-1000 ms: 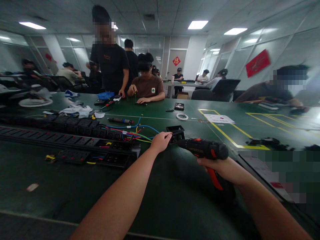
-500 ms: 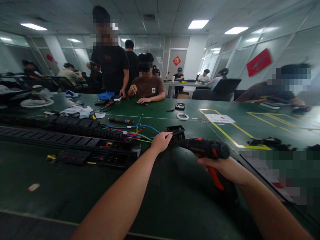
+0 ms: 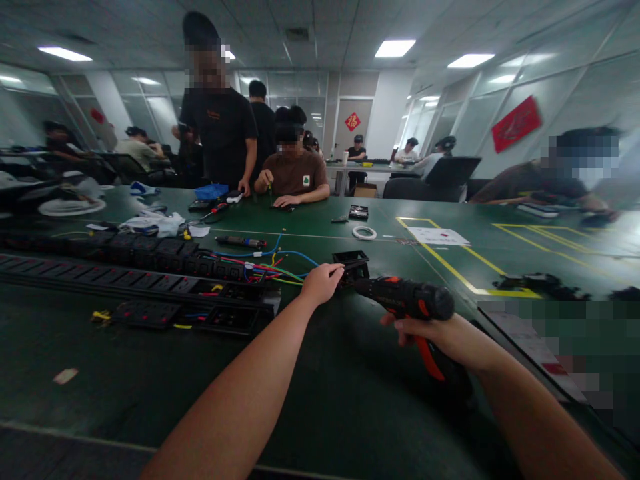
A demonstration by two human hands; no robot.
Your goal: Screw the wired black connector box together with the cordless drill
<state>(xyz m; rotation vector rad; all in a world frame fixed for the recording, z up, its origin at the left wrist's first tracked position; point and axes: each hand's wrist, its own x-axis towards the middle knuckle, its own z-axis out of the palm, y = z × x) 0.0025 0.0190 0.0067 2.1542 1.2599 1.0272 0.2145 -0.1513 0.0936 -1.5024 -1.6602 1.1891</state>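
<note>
My left hand (image 3: 323, 281) is closed on a small black plastic frame (image 3: 351, 257) that stands tilted on the green table. Coloured wires (image 3: 285, 273) run leftward from beside that hand to a row of black sockets (image 3: 220, 267). In my right hand (image 3: 440, 333) is a black and orange cordless drill (image 3: 407, 297), gripped by its handle and pointing left. The drill's tip meets or nearly meets the right side of the frame; the exact contact is too dark to make out.
Long black power strips (image 3: 100, 270) lie along the left of the green table (image 3: 320, 387). Beyond them are a dark cylindrical tool (image 3: 241, 241) and white gloves (image 3: 155, 223). A white tape ring (image 3: 364, 233) lies past the frame. Co-workers sit and stand across the table.
The drill and my right hand have shifted very slightly left, and the right index finger now stretches forward off the trigger. My left hand keeps its hold on the frame.
</note>
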